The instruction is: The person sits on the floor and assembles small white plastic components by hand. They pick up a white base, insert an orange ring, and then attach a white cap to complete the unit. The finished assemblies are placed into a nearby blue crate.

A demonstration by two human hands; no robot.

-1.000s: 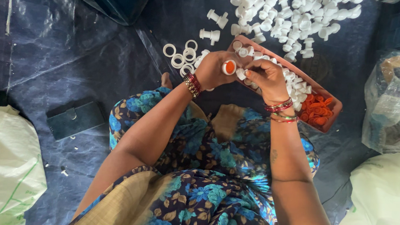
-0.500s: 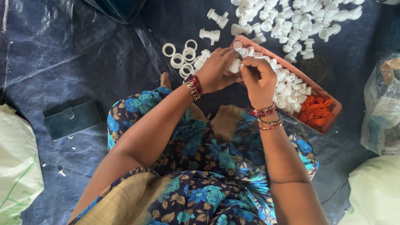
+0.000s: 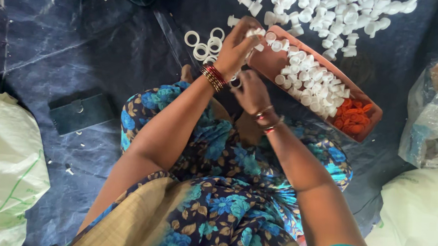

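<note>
Left hand (image 3: pixel 238 49) now raised over near end of brown tray (image 3: pixel 366 126), fingers pinched on white plastic fitting (image 3: pixel 256 34); half second earlier both hands met over same piece, so pair now split. Right hand (image 3: pixel 250 89) dropped below tray edge toward lap, fingers curled; contents of grip cannot be told. Orange cap seen one second ago no longer visible. Tray holds white caps (image 3: pixel 311 80) and orange caps (image 3: pixel 353 117). White rings (image 3: pixel 203 43) lie on blue tarp (image 3: pixel 58 39) just left of left hand. Loose white fittings heaped (image 3: pixel 334 14) at far edge of floor sheet.
</note>
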